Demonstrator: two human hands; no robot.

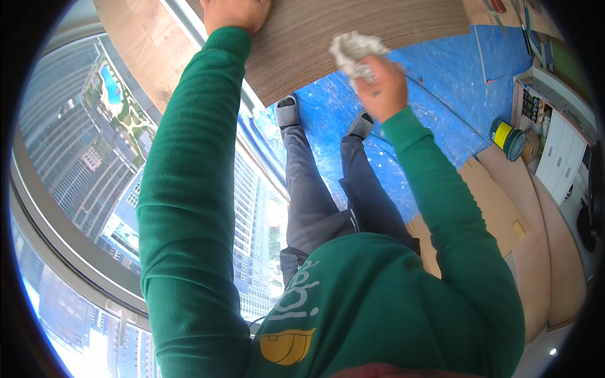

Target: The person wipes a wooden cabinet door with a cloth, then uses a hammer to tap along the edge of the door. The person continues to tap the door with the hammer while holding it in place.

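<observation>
Gripping a crumpled off-white rag (pixel 354 50) in closed fingers, my right hand (pixel 383 88) is at the near edge of the wood-grain board (pixel 296 60). My left hand (pixel 236 14) is at the board's left edge, beside a pale strip (pixel 184 17); its fingers leave the view, so I cannot tell their spread. Below lies a blue floor sheet (pixel 435 110), with a bucket (pixel 505 137) at its right edge.

The sweatshirt (pixel 391 302) is green, the slippers (pixel 287 114) seemingly grey.
</observation>
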